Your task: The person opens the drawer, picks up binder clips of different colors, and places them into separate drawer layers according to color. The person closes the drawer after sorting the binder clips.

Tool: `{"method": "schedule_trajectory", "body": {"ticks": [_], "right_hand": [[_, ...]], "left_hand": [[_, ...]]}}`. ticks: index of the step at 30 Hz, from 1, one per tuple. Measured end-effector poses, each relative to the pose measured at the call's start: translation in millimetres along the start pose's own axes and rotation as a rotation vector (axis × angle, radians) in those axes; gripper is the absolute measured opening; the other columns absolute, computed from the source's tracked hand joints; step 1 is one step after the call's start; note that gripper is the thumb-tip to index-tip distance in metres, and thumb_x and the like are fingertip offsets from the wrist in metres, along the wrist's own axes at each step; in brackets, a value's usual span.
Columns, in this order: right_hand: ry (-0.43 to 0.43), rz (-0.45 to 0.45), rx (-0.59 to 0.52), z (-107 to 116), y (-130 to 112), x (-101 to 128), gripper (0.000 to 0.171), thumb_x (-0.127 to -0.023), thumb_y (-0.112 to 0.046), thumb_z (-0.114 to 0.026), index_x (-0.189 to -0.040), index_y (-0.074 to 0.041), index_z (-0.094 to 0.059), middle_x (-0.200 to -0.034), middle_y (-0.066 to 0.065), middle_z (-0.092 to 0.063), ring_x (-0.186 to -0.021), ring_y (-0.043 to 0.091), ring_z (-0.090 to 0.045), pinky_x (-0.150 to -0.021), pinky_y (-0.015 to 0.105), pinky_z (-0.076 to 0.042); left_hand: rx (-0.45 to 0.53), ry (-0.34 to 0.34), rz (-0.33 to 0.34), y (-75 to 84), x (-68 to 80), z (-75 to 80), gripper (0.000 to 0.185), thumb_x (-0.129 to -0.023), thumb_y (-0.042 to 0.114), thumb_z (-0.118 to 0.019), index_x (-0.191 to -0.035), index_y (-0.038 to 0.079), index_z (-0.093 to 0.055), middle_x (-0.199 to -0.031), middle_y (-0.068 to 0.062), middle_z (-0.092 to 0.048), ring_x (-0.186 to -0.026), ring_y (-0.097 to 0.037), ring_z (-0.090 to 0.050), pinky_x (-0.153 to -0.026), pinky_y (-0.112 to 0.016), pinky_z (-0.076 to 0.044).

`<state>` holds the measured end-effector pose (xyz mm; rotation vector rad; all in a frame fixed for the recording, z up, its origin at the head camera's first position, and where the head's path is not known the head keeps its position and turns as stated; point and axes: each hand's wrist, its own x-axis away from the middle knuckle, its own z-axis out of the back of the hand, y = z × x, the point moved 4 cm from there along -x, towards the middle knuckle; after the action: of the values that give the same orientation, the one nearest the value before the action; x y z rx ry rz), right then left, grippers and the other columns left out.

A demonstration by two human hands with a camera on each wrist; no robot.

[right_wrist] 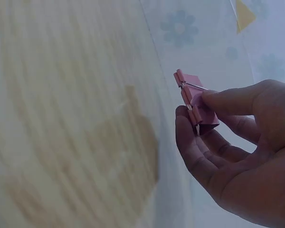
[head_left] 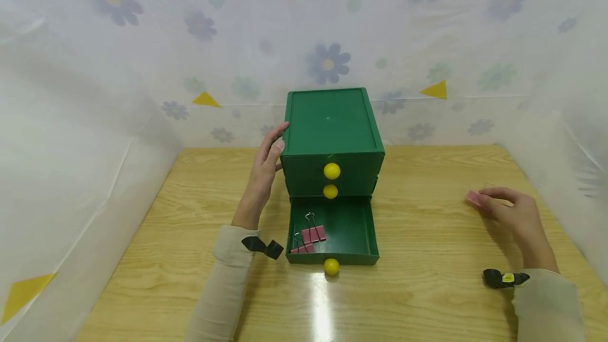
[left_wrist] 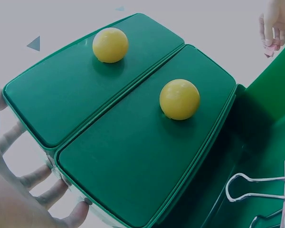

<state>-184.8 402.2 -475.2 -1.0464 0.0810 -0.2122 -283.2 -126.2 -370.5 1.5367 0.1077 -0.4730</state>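
Observation:
A green three-drawer box [head_left: 332,120] stands mid-table, each drawer with a yellow ball knob [head_left: 331,171]. The bottom drawer [head_left: 349,226] is pulled out and holds two pink binder clips [head_left: 313,234] at its left. My left hand [head_left: 268,160] rests flat against the box's left side, its fingers [left_wrist: 40,190] straight along the wall. At the right of the table my right hand [head_left: 503,207] pinches a pink binder clip [right_wrist: 195,102] between thumb and fingers, just above the wood.
The wooden table [head_left: 427,278] is walled on three sides by a flowered white sheet [head_left: 328,41]. Both wrists wear black straps [head_left: 503,277]. The two upper drawers [left_wrist: 133,133] are closed.

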Motion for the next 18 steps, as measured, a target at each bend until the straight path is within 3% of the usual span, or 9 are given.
{"method": "schedule_trajectory", "body": {"ticks": [4, 10, 18], "right_hand": [[0.012, 0.048, 0.014, -2.6, -9.5, 0.6, 0.046, -0.099, -0.034, -0.069, -0.125, 0.003, -0.065, -0.110, -0.024, -0.055, -0.093, -0.014, -0.056, -0.074, 0.007, -0.044], [-0.036, 0.090, -0.075, -15.3, -25.9, 0.1, 0.042, -0.100, -0.024, -0.069, -0.126, 0.008, -0.063, -0.106, -0.019, -0.064, -0.086, 0.000, -0.070, -0.074, 0.018, -0.056], [-0.103, 0.118, -0.111, -34.4, -36.4, -1.4, 0.042, -0.103, -0.018, -0.064, -0.128, 0.014, -0.058, -0.103, -0.019, -0.067, -0.086, 0.006, -0.074, -0.076, 0.020, -0.057]], "left_hand": [[0.003, -0.005, -0.008, -0.1, -0.4, -0.7, 0.048, -0.109, 0.033, -0.042, -0.157, 0.025, -0.044, -0.157, 0.000, -0.039, -0.140, -0.027, -0.041, -0.105, -0.068, -0.037], [0.006, -0.009, -0.008, -0.8, -1.0, 0.0, 0.048, -0.109, 0.027, -0.040, -0.157, 0.023, -0.044, -0.158, -0.001, -0.038, -0.141, -0.027, -0.039, -0.105, -0.069, -0.037], [0.004, -0.005, 0.004, -2.1, 0.5, 1.3, 0.049, -0.108, 0.038, -0.043, -0.156, 0.028, -0.045, -0.157, 0.003, -0.039, -0.141, -0.025, -0.040, -0.105, -0.071, -0.033]]}}
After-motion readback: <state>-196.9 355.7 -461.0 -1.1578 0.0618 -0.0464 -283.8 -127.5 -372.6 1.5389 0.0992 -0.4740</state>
